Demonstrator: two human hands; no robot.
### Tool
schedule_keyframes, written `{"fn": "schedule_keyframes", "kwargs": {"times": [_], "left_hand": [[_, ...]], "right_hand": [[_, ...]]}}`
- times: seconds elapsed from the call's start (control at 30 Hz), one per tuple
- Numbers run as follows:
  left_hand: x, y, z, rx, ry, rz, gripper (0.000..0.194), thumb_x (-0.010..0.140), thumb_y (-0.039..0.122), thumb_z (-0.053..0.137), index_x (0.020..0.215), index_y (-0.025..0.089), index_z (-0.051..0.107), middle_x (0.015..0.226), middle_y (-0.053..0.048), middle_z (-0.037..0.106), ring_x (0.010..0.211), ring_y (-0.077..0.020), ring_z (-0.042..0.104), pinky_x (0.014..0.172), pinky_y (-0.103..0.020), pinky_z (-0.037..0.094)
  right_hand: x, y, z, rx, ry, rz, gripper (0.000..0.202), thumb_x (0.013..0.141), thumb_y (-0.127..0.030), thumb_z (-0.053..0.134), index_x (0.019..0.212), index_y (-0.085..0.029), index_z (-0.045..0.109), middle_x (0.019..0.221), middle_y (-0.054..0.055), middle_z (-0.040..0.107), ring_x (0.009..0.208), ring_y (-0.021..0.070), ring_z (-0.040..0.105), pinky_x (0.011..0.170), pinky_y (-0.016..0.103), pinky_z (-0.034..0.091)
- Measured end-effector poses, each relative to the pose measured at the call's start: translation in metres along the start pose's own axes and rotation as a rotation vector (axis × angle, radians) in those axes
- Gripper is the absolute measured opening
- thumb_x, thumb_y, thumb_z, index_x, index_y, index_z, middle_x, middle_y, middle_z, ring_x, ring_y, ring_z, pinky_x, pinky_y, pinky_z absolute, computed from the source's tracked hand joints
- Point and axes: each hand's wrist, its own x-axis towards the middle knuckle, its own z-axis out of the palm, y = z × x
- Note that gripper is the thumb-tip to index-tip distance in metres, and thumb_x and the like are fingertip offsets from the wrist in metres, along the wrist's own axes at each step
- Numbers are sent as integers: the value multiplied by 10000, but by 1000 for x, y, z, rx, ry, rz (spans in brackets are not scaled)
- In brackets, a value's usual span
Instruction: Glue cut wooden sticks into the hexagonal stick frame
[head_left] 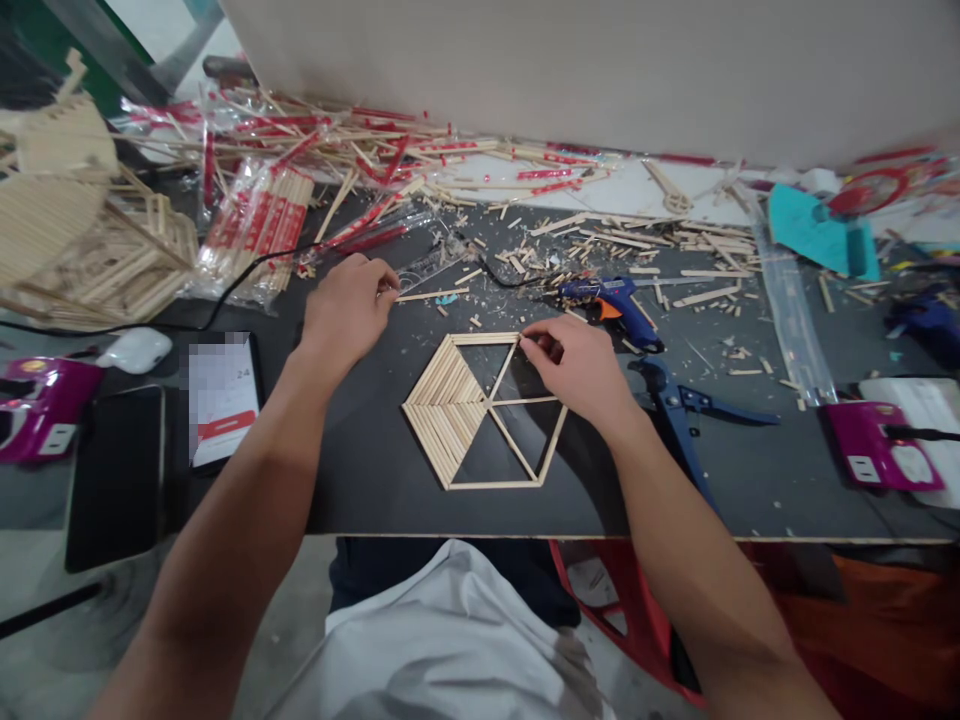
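Observation:
A hexagonal frame of wooden sticks [442, 448] lies flat on the dark tabletop, with spokes meeting at its middle. Its two left-hand sections are filled with sticks laid side by side; a few more line the top edge. My right hand [577, 365] has its fingers pinched at the frame's upper right corner. Up and to the left of the frame, my left hand [349, 305] is closed, its fingertips at the end of a thin wooden stick [433, 295]. Part of the frame's right side is hidden under my right hand.
A blue glue gun [626, 310] and blue-handled cutters [675, 405] are to the right. Stick offcuts [660, 240] and wrapped chopsticks [259, 225] cover the back. Stick-built pieces [67, 230], a lit phone [232, 400] and a dark phone [116, 470] stand left.

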Motion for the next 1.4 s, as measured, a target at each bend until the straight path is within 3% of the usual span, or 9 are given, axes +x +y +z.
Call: {"fn": "schedule_keyframes", "kwargs": {"times": [0.33, 0.57, 0.7, 0.77, 0.87, 1.0, 1.13, 1.3, 1.4], "left_hand": [[6, -7, 6, -69, -30, 65, 208, 943, 301, 580, 1034, 246, 759, 1098, -83, 702, 1045, -263, 636, 929, -383, 503], [5, -15, -23, 109, -71, -103, 287, 995, 372, 515, 992, 181, 730, 922, -93, 713, 895, -251, 629, 857, -395, 470], [7, -24, -36, 180, -292, -130, 422, 969, 506, 527, 709, 205, 669, 737, -57, 656, 759, -218, 595, 737, -346, 440], [7, -26, -35, 147, -401, -144, 328, 859, 485, 659, 663, 222, 669, 705, -47, 673, 708, -225, 604, 691, -338, 430], [6, -27, -30, 115, -456, -123, 132, 744, 356, 725, 699, 234, 709, 688, -29, 701, 673, -222, 619, 676, -315, 419], [0, -29, -25, 153, -484, 38, 114, 792, 314, 639, 716, 232, 664, 760, -53, 724, 671, -224, 616, 648, -317, 400], [-6, -17, -25, 33, -450, 263, 154, 905, 330, 510, 832, 237, 608, 857, -73, 719, 746, -229, 640, 702, -330, 450], [-13, 22, -20, -164, -345, 283, 211, 972, 332, 461, 1039, 203, 615, 958, -79, 726, 813, -227, 656, 736, -329, 467], [-16, 42, -9, -267, -318, 425, 198, 965, 298, 502, 998, 195, 668, 957, -56, 742, 857, -211, 671, 789, -311, 468]], "right_hand": [[0, 2, 0, 6, -7, -27, 172, 947, -284, 607, 948, -181, 745, 810, 58, 702, 740, 203, 623, 730, 351, 476], [0, 2, -1, 10, -20, -14, 168, 950, -289, 596, 942, -196, 736, 829, 62, 711, 740, 209, 623, 731, 357, 481], [1, 1, 0, 18, -15, -14, 165, 941, -280, 606, 941, -187, 742, 829, 66, 710, 738, 206, 623, 729, 351, 479], [1, 1, 0, 24, -11, -9, 164, 940, -282, 611, 943, -184, 744, 831, 66, 709, 735, 204, 622, 729, 349, 479], [1, 1, 1, 27, -8, -12, 166, 943, -283, 606, 941, -187, 741, 834, 63, 709, 731, 201, 616, 731, 348, 478], [1, 2, 2, 18, 3, -28, 170, 942, -285, 598, 925, -189, 737, 826, 64, 707, 730, 203, 614, 738, 353, 481], [0, -3, 0, 22, 71, -47, 190, 957, -322, 592, 936, -197, 733, 850, 76, 718, 722, 207, 622, 733, 361, 501], [-1, -18, 1, 79, 130, -159, 261, 1013, -406, 562, 1098, -225, 729, 954, 90, 750, 840, 231, 666, 810, 382, 535], [-1, -23, 6, 113, 93, -232, 259, 1028, -396, 565, 1161, -240, 722, 1019, 85, 756, 917, 232, 677, 845, 376, 538]]}}
